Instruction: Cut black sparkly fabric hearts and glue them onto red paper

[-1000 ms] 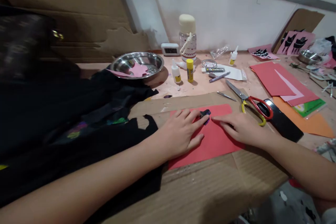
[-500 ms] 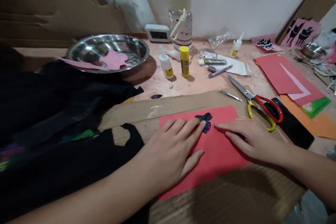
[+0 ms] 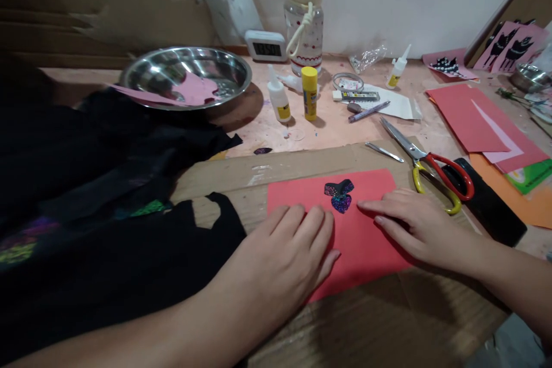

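Observation:
A sheet of red paper (image 3: 362, 253) lies on cardboard in front of me. Near its top edge sit small dark glittery cutouts (image 3: 340, 201), grouped in a three-lobed shape. My left hand (image 3: 287, 253) rests on the left part of the sheet, just below the cutouts, fingers stretched and holding nothing. On the right part lies my right hand (image 3: 414, 221), its index finger extended toward the cutouts but apart from them. Its other fingers are partly hidden. Black sheet material (image 3: 185, 276) with a cut-out notch lies left of the paper.
Red-and-yellow-handled scissors (image 3: 431, 164) and tweezers (image 3: 383, 152) lie beyond my right hand, beside a black phone-like object (image 3: 491, 207). Behind stand a glue stick (image 3: 309, 95), a glue bottle (image 3: 279, 100), a water bottle (image 3: 304, 29) and a steel bowl (image 3: 233, 86) holding pink paper.
My left hand has drawn back toward me off the glittery cutouts, which now show fully. My right hand stays in place on the paper. The view has shifted slightly.

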Tool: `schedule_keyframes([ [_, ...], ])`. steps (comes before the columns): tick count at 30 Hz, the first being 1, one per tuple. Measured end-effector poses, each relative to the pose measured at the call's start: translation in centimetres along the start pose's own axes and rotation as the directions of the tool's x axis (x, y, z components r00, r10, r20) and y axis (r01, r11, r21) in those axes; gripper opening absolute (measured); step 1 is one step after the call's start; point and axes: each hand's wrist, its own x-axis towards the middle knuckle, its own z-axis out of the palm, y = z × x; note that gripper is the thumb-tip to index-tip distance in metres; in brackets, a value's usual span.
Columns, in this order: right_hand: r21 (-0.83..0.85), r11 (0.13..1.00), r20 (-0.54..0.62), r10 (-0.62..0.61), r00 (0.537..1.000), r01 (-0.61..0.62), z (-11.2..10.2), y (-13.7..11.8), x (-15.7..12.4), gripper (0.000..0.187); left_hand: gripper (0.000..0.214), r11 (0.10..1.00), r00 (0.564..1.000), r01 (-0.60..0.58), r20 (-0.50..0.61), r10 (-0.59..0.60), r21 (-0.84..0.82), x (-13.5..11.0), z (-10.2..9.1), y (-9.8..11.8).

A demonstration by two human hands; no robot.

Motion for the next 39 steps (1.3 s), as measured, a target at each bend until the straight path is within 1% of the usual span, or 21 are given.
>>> schedule_keyframes([
  [3,-0.005,0.999,-0.003,-0.043,0.999,0.043,0.1,0.1,-0.1,0.034,0.037,0.999,0.999,0.009,0.031,-0.007,-0.041,0.1,-0.1,0.1],
  [6,-0.010,0.998,0.004,-0.067,0.998,0.067,0.2,0.3,-0.2,0.035,0.046,0.995,0.998,0.009,0.061,-0.003,-0.103,0.1,0.2,-0.2],
  [10,-0.003,0.998,0.018,-0.055,0.998,0.055,0.4,0.3,-0.1,0.034,0.049,0.981,0.995,0.063,0.091,-0.047,-0.183,0.1,0.7,-0.6],
  [13,-0.017,0.999,0.015,-0.035,0.999,0.035,0.8,0.2,-0.1,0.033,0.051,0.972,0.993,0.076,0.109,-0.053,-0.221,0.3,0.9,-0.8],
  [18,-0.041,0.999,0.020,-0.022,1.000,0.023,1.2,0.1,-0.3,0.033,0.057,0.962,0.982,0.106,0.181,-0.061,-0.251,1.1,0.7,-1.0],
  [21,-0.038,0.999,0.038,-0.027,0.999,0.029,1.3,0.2,-0.4,0.033,0.058,0.961,0.978,0.111,0.198,-0.061,-0.253,1.3,0.8,-1.1],
  [25,-0.031,0.999,0.049,-0.032,0.998,0.033,1.1,0.3,-0.2,0.034,0.062,0.969,0.980,0.084,0.194,-0.038,-0.231,1.2,1.1,-1.2],
  [29,-0.029,0.998,0.005,-0.057,0.998,0.057,0.9,0.1,0.2,0.033,0.062,0.974,0.979,0.072,0.204,-0.028,-0.213,1.3,1.6,-1.4],
  [31,-0.042,0.998,0.005,-0.049,0.999,0.049,0.9,0.1,0.5,0.032,0.061,0.979,0.975,0.067,0.219,-0.024,-0.191,1.4,1.7,-1.4],
  [35,-0.060,0.997,0.035,-0.040,0.999,0.042,0.9,0.3,0.9,0.031,0.057,0.993,0.956,0.072,0.291,-0.042,-0.094,2.1,1.6,-1.0],
  [39,-0.068,0.998,0.039,-0.015,0.999,0.018,0.9,0.5,1.0,0.031,0.051,0.999,0.940,0.037,0.337,-0.045,0.030,2.4,0.8,-0.1],
])
